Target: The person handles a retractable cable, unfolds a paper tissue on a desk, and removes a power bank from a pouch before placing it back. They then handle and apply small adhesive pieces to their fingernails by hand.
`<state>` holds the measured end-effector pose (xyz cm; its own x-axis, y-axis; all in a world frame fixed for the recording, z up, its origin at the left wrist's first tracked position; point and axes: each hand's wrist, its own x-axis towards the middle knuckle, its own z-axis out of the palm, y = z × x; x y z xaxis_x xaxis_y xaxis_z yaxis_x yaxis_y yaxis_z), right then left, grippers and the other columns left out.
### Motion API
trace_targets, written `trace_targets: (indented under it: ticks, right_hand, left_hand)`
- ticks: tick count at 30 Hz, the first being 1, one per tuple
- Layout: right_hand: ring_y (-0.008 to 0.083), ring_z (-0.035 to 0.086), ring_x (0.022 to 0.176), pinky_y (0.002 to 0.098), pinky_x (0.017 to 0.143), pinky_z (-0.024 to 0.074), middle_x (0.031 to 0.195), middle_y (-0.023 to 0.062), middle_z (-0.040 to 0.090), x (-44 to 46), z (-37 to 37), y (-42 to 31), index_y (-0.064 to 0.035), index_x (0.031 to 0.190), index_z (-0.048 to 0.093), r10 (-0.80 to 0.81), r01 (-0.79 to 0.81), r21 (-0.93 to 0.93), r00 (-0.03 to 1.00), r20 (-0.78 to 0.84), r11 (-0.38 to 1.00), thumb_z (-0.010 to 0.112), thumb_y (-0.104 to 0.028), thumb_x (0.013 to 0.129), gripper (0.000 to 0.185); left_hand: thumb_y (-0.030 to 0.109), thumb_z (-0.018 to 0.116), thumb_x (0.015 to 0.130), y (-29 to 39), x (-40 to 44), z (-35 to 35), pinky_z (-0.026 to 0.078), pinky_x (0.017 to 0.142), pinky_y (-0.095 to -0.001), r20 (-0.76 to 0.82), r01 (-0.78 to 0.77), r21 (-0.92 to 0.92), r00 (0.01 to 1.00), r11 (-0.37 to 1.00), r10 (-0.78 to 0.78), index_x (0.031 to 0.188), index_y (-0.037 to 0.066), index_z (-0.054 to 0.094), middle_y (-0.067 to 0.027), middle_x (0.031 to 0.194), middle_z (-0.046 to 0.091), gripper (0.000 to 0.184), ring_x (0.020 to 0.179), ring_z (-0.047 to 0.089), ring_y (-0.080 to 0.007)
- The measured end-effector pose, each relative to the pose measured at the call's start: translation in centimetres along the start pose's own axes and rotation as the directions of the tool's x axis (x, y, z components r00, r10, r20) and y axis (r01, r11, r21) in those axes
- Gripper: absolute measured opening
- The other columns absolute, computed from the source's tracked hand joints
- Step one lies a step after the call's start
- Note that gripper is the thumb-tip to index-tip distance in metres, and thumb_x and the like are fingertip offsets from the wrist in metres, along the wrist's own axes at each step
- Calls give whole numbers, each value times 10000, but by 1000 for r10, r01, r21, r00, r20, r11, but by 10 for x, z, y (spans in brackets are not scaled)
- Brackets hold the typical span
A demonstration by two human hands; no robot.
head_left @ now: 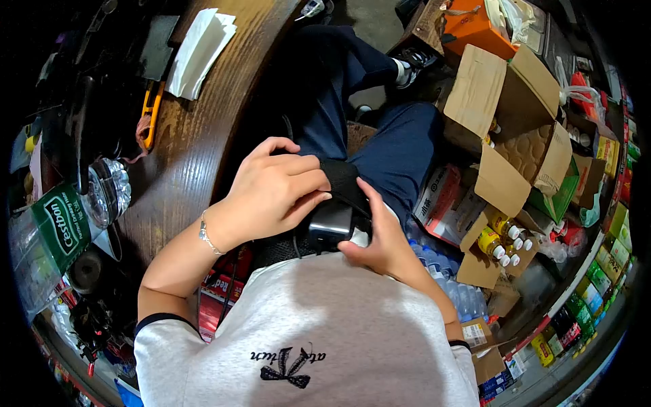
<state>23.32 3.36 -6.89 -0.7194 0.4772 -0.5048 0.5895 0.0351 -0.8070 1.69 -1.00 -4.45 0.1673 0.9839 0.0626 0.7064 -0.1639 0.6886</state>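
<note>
A black fabric pouch [342, 178] with mesh parts lies in my lap. A small dark box-shaped device [330, 224] with a glossy face shows at its near side. My left hand [281, 186], with a bracelet at its wrist, reaches over from the left. Its fingers are curled together in a pinch at the pouch's edge, just above the device; the exact grip is partly hidden. From the right, my right hand [380, 230] clasps the pouch and device, thumb by the device's near corner and fingers along the far side.
At left, a wooden table [196, 156] bears folded white paper [201, 54], a yellow cutter [153, 112] and a clear Cestbon bottle [61, 224]. To the right are open cardboard boxes [505, 176], yellow-labelled bottles [489, 242], water bottles [468, 298] and shelved drinks [597, 278].
</note>
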Motion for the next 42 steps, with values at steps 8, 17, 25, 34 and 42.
trace_targets:
  ticks: [8,17,25,34,42]
  right_hand:
    - [315,475,1024,326,876,379,1100,207,455,12,-2,3,45,1231,356,-222,219,68,974,41,973,717,-257,655,744]
    - [305,532,876,331,776,425,937,192,524,20,1,9,76,1070,485,-353,354,47,935,-29,934,703,-306,677,589]
    - [338,510,883,358,789,415,941,216,515,48,35,-8,73,1101,492,-551,554,48,808,208,831,644,-447,677,688]
    - [350,522,922,367,790,429,1006,225,521,75,77,-34,58,1117,478,-563,675,48,571,598,736,613,-438,718,651]
    - [311,474,1041,346,873,383,1115,185,495,75,33,-6,-17,1163,449,-549,643,64,592,590,763,560,-356,794,513]
  left_hand:
    - [125,665,649,1,-1,-4,411,766,-322,2,-123,3,992,992,123,681,94,575,-8,610,500,101,610,524,-157]
    - [135,600,703,14,-5,-12,423,793,-321,170,-125,124,980,984,103,691,55,529,-55,661,515,107,678,548,-202]
    - [159,547,679,36,-57,-28,435,711,-324,516,-107,547,824,830,-234,718,31,549,-119,670,584,134,648,582,-245]
    - [197,519,705,61,-111,-32,480,553,-385,628,128,620,510,774,-588,707,38,590,-135,670,619,174,591,612,-283]
    - [326,506,701,58,-188,38,442,448,-364,29,482,779,611,401,-791,665,107,536,-47,621,566,224,509,590,-212]
